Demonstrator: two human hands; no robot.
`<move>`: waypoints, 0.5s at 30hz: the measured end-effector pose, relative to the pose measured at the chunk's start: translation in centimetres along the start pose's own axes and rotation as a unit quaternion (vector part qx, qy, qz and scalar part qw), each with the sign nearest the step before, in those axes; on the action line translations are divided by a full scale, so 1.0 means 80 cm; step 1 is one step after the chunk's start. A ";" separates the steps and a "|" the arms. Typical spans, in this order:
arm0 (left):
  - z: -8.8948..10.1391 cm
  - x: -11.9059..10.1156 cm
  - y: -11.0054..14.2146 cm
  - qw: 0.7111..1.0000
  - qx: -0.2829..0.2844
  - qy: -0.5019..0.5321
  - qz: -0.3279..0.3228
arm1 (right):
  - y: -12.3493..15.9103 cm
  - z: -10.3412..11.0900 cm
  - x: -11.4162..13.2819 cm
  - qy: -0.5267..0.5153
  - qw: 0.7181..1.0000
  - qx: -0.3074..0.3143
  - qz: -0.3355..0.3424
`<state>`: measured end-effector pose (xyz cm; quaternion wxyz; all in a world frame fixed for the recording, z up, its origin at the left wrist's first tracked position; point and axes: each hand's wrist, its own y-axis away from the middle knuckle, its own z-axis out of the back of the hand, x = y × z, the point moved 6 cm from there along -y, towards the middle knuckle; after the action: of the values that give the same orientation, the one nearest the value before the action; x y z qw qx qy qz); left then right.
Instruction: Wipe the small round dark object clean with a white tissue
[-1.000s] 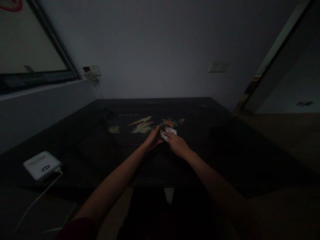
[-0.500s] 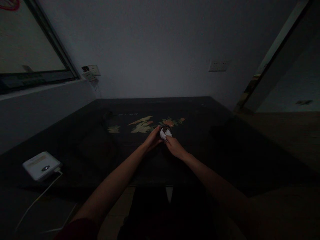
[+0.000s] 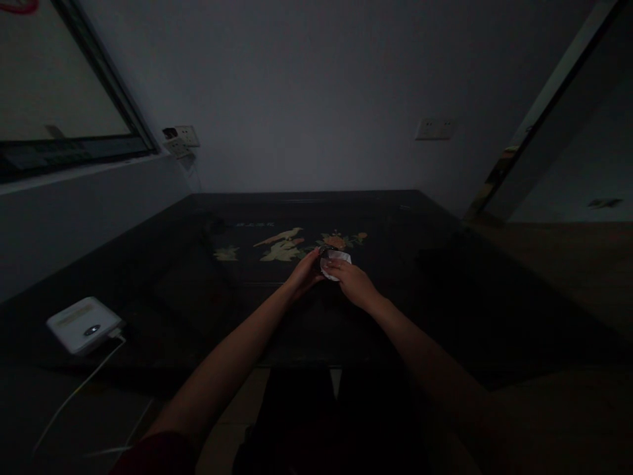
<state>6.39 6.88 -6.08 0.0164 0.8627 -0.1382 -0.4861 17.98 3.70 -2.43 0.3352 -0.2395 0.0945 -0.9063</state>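
The room is very dark. My left hand (image 3: 302, 276) curls around a small dark round object (image 3: 326, 252) that I cannot make out, held just above the black table (image 3: 420, 290). My right hand (image 3: 354, 282) presses a white tissue or cloth (image 3: 335, 264) against that object, with fingers closed over the cloth. Both hands meet over the table's middle, near a painted pattern of a bird and flowers (image 3: 291, 244).
A white device (image 3: 83, 324) with a white cable (image 3: 79, 389) lies at the table's left front corner. Wall sockets (image 3: 180, 140) sit at the back left, another socket plate (image 3: 435, 128) at the back right. A dark-framed window (image 3: 64, 112) is at left.
My right hand shifted the white cloth about on the dark object, bunching it half a second ago and spreading it again now. My left hand stayed in place.
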 end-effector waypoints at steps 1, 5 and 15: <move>-0.002 -0.001 0.001 1.000 0.003 -0.001 -0.001 | 0.000 0.002 0.001 0.022 1.000 0.001 0.002; -0.005 -0.001 0.002 1.000 -0.002 -0.007 -0.002 | 0.000 0.005 0.006 0.078 0.997 -0.002 0.016; 0.007 0.004 -0.004 0.999 -0.017 -0.028 -0.015 | 0.003 -0.007 0.010 -0.012 0.999 -0.005 -0.045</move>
<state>6.18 7.19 -6.72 0.0195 0.8502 -0.1170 -0.5130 17.30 3.02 -2.72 0.2943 -0.2560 0.0838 -0.9170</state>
